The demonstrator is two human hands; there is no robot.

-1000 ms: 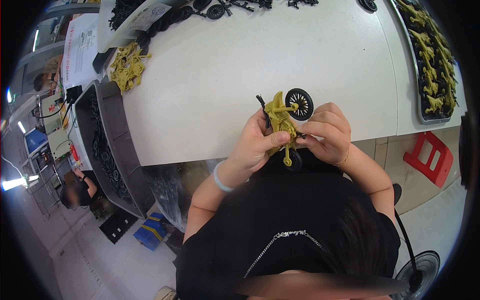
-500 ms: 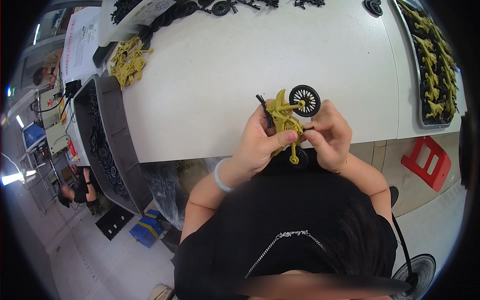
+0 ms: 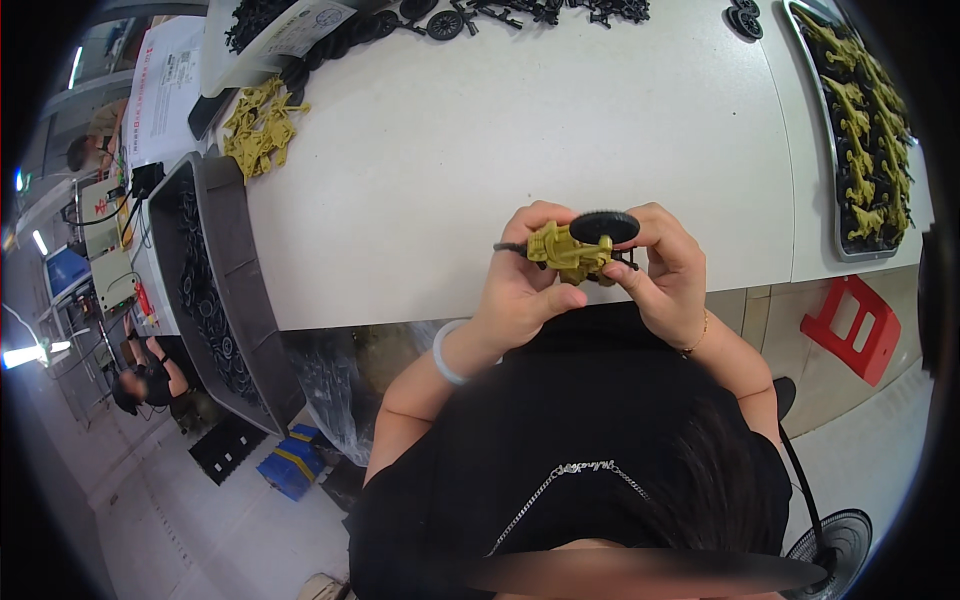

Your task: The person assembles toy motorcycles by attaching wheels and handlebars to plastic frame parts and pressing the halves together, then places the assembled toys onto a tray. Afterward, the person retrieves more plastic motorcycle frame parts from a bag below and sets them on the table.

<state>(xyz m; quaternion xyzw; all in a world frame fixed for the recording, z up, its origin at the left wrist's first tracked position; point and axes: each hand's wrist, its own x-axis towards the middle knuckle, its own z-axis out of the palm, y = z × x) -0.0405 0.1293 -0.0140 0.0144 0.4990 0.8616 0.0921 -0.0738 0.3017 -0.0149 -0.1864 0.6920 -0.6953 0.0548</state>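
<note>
- Near edge: black shirt (image 3: 600,440) with a thin chain, forearms rising from it, pale bangle (image 3: 447,352) on the left wrist.
- Left hand (image 3: 520,285) curled shut around the olive toy (image 3: 572,252), thumb pressed up under its body, fingers wrapped over the far side.
- Right hand (image 3: 665,270) closed on the same toy from the right, thumb and forefinger pinching just below the black wheel (image 3: 604,226) (wheel seen nearly edge-on, tilted flat).
- Toy held up between both hands, just over the near edge of the white table (image 3: 480,150), not resting on it.
- Left of the table, lower down: long grey bin (image 3: 225,270) full of small black parts.
- Right, on the floor: red stool (image 3: 853,325); fan (image 3: 835,545) at the near right corner.
- Far left on the table: loose heap of olive parts (image 3: 258,128), well apart from the hands.
- Far edge: row of black wheels and frames (image 3: 500,14) (blurred by the bend of the lens).
- Far right: tray (image 3: 835,200) lined with olive pieces, its rim reaching to mid-table.
- Far left, beyond the bin: another person (image 3: 140,385) at a lower bench.
</note>
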